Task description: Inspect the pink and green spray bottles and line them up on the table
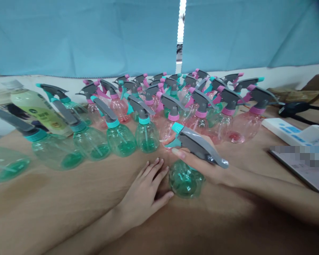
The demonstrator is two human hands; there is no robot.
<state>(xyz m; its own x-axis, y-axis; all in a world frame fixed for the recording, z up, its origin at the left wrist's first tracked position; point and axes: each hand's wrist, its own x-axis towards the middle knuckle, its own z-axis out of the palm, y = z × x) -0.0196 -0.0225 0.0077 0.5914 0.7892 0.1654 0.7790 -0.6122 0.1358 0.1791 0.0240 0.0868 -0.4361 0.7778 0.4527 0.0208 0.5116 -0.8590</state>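
A clear green spray bottle (186,180) with a grey and teal trigger head stands at the front of the table. My right hand (199,161) is closed around its neck, just under the trigger head. Palm down on the wood lies my left hand (146,186), fingers spread, close to the left of that bottle and holding nothing. Behind the hands are rows of similar bottles, such as a green spray bottle (147,136) with a teal collar and a pink spray bottle (248,122) with a pink collar.
On the right are a white power strip (284,131), a black plug with cable (295,109) and a flat, partly blurred device (297,164). A yellow-green bottle (39,106) leans at the left. Blue cloth (95,35) hangs behind the wooden table (95,191).
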